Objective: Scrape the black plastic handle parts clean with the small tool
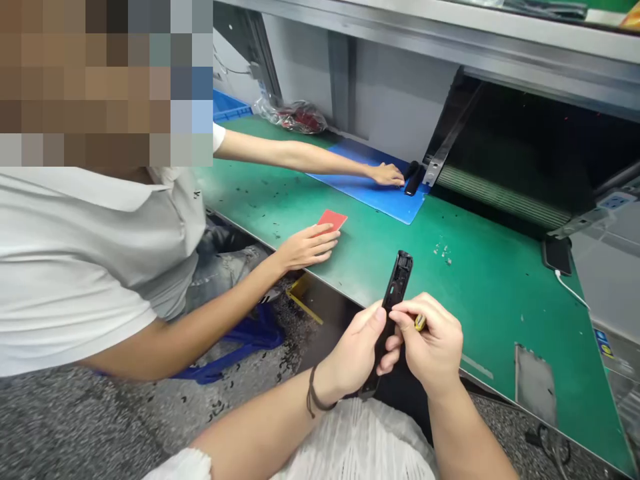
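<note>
A long, narrow black plastic housing (399, 280) stands tilted above my lap, its hollow inner side with ribs and slots facing me. My left hand (361, 343) is wrapped round its lower half, thumb on the near edge. At the housing's right edge, my right hand (434, 337) is closed, with thumb and index finger pinched against it. A small yellow tool (420, 323) with a dark and metallic end pokes out between the fingers of that hand. Most of the tool is hidden, so its kind is unclear, as is anything at the fingertips.
On my left, a co-worker's one hand (306, 248) rests by a red card (333, 219); the other (387, 175) reaches to black parts (414, 180) on a blue mat (370, 193). The green bench (480, 280) also bears white scraps (443, 252), a phone (557, 257) and a grey plate (535, 383).
</note>
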Tool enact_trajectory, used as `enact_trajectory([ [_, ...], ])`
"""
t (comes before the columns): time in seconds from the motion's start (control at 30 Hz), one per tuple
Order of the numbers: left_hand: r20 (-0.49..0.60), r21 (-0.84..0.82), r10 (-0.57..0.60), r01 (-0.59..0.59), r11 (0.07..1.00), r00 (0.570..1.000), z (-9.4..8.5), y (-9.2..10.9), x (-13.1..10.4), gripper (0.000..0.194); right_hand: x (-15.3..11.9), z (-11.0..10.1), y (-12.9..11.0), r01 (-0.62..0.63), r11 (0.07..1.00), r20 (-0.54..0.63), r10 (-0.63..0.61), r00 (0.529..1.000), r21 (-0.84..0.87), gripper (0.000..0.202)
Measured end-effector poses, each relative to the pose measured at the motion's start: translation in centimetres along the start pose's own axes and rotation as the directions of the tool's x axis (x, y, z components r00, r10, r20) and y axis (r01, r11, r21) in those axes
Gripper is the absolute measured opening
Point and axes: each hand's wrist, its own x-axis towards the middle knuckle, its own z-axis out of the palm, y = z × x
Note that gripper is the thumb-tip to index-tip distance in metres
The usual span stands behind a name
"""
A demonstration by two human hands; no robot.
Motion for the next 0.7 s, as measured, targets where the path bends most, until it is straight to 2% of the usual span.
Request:
enact_trajectory([
  [0.1,-0.022,0.063,-0.007,0.008,0.998,1.000,-0.3,0.5,-0.8,0.046,0.6,0.5,-0.2,-0.019,0.999,-0.066,0.017,0.998,-0.041,0.015],
  [0.17,-0.078,0.022,0.001,0.001,1.000,0.997,-0.7,1.1,-1.0,0.048,0.2,0.4,-0.6,-0.006,1.000,-0.092,0.004,0.996,-0.021,0.017],
  [0.27,-0.181,-0.141,0.026,-0.052,0.989,0.983,-2.0,2.8,-0.9,0.049,-2.0,0.1,-1.2,0.104,0.994,-0.091,-0.101,0.991,0.032,0.011],
  [0.33,-0.181,-0.225,0.037,-0.078,0.971,0.983,-3.0,4.3,-0.7,0.048,-3.7,0.3,-1.0,0.210,0.977,-0.041,-0.209,0.977,0.021,0.012],
  [0.43,-0.160,-0.259,0.114,-0.154,0.954,0.980,-4.1,6.3,-0.9,0.045,-5.3,2.2,0.4,0.308,0.951,0.062,-0.308,0.949,0.010,0.031],
  [0.5,-0.190,-0.248,0.173,-0.218,0.944,0.967,-4.5,7.1,-1.1,0.042,-5.4,4.1,1.4,0.253,0.967,0.099,-0.253,0.963,0.011,0.037],
  [0.6,-0.261,-0.221,0.236,-0.296,0.929,0.936,-4.9,7.8,-1.4,0.036,-5.2,6.4,1.9,0.151,0.987,0.074,-0.155,0.985,0.052,0.038],
  [0.7,-0.312,-0.207,0.284,-0.357,0.911,0.906,-5.1,7.7,-1.2,0.034,-5.4,7.0,1.4,0.292,0.945,0.116,-0.310,0.944,0.149,0.035],
])
